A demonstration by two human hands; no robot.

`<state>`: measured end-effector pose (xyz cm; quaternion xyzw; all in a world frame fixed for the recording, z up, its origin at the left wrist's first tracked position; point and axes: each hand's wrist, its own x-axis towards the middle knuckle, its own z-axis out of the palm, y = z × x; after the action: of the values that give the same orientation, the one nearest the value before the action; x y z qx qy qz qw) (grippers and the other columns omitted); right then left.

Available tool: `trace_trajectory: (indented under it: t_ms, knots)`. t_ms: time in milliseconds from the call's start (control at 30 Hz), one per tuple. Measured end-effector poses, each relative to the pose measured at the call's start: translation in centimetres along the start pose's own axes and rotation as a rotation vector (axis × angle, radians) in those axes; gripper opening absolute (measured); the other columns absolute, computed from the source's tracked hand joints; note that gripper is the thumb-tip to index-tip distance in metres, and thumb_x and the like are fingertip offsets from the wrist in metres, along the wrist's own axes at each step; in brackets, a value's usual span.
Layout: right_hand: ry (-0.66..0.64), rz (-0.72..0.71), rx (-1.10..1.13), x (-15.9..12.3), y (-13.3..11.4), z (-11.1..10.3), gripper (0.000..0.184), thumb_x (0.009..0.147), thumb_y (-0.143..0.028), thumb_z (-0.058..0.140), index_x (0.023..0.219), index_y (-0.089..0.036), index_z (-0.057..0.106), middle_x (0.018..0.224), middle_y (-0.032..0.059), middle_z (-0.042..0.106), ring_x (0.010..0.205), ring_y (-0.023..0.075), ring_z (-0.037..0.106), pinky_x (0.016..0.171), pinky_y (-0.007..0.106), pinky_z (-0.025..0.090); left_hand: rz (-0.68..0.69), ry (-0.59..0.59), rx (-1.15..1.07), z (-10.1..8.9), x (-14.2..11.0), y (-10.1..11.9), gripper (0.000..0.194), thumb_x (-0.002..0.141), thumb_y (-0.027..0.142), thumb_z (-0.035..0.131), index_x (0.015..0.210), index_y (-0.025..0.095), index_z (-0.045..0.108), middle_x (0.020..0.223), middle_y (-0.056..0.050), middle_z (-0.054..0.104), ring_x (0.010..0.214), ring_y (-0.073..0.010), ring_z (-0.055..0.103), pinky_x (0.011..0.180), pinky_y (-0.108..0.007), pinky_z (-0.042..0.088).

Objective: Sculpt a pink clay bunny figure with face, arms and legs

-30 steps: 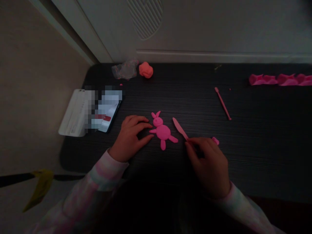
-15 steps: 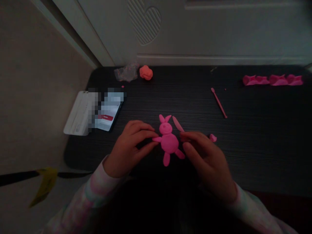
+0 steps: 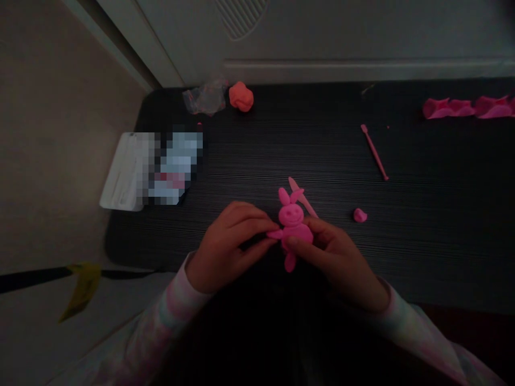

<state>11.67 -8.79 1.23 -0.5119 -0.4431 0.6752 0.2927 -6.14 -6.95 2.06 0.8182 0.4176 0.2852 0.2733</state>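
Note:
A pink clay rabbit figure (image 3: 290,215) with two ears, a smiling face and a round belly is held upright between my hands. My left hand (image 3: 237,241) pinches the figure's arm at its left side. My right hand (image 3: 338,254) grips the round body, thumb across the front and fingers behind; it hides the figure's lower right part. Behind the ears, a pink clay knife (image 3: 303,198) lies on the dark table (image 3: 249,166). A small lump of pink clay (image 3: 360,215) sits to the right of my right hand.
At the back left are an orange clay lump (image 3: 241,97) and a crumpled clear wrapper (image 3: 207,97). A phone (image 3: 177,166) and a white case (image 3: 124,171) lie at the left. A thin pink tool (image 3: 375,153) and pink tray-like cups (image 3: 462,108) are at the right.
My right hand has closed on the rabbit figure's body, where before it was beside it near the clay knife. The view has shifted a little; my left hand keeps its pinch on the arm.

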Motion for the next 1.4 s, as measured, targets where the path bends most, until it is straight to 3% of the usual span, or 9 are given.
trace_trajectory:
  t_ms: [433, 700, 933, 1200, 1300, 1400]
  knots:
    - [0.012, 0.005, 0.004, 0.0, 0.0, 0.0, 0.014, 0.073, -0.03, 0.058, 0.078, -0.018, 0.059, 0.066, -0.0023, 0.057, 0.058, 0.0087, 0.049, 0.053, 0.02, 0.04, 0.031, -0.016, 0.025, 0.2, 0.5, 0.1, 0.009, 0.073, 0.019, 0.057, 0.081, 0.02, 0.062, 0.081, -0.002, 0.063, 0.082, -0.0136, 0.056, 0.074, -0.028, 0.047]
    - [0.019, 0.017, -0.038, 0.1, 0.2, 0.0, 0.017, 0.073, -0.033, 0.057, 0.078, -0.017, 0.059, 0.066, -0.0014, 0.057, 0.058, 0.0099, 0.05, 0.054, 0.022, 0.04, 0.101, -0.054, 0.181, 0.1, 0.2, 0.6, 0.01, 0.074, 0.018, 0.057, 0.084, 0.019, 0.061, 0.084, -0.002, 0.064, 0.084, -0.0152, 0.054, 0.075, -0.03, 0.045]
    - [0.046, -0.017, 0.025, 0.2, 0.3, 0.1, 0.016, 0.073, -0.031, 0.058, 0.082, -0.017, 0.06, 0.066, -0.0019, 0.059, 0.06, 0.0094, 0.051, 0.057, 0.022, 0.041, 0.013, -0.014, 0.146, 0.0, 0.2, 1.1, 0.013, 0.074, 0.019, 0.057, 0.087, 0.016, 0.059, 0.084, -0.003, 0.064, 0.082, -0.0128, 0.056, 0.075, -0.027, 0.045]
    - [0.051, 0.005, 0.024, 0.2, 0.1, 0.1, 0.015, 0.072, -0.029, 0.059, 0.081, -0.017, 0.06, 0.067, -0.0015, 0.059, 0.059, 0.0094, 0.051, 0.056, 0.022, 0.04, 0.027, -0.008, 0.11, 0.2, 0.2, 1.0, 0.011, 0.075, 0.016, 0.056, 0.085, 0.017, 0.06, 0.083, -0.002, 0.064, 0.082, -0.0129, 0.056, 0.077, -0.027, 0.045]
    - [0.04, -0.024, 0.004, 0.3, 0.2, 0.1, 0.017, 0.072, -0.031, 0.059, 0.083, -0.018, 0.061, 0.067, -0.0015, 0.059, 0.059, 0.0095, 0.051, 0.055, 0.021, 0.04, -0.047, -0.021, 0.057, -0.1, 0.3, 1.1, 0.014, 0.073, 0.018, 0.058, 0.087, 0.017, 0.059, 0.085, -0.003, 0.063, 0.083, -0.013, 0.056, 0.077, -0.027, 0.045]
    - [0.03, -0.049, -0.015, 0.3, 0.2, 0.0, 0.02, 0.072, -0.031, 0.06, 0.087, -0.018, 0.062, 0.066, -0.0013, 0.059, 0.06, 0.01, 0.052, 0.055, 0.022, 0.041, -0.227, -0.065, -0.06, -0.5, 0.4, 1.1, 0.024, 0.071, 0.022, 0.06, 0.094, 0.015, 0.058, 0.091, -0.004, 0.063, 0.086, -0.0142, 0.056, 0.076, -0.026, 0.044]
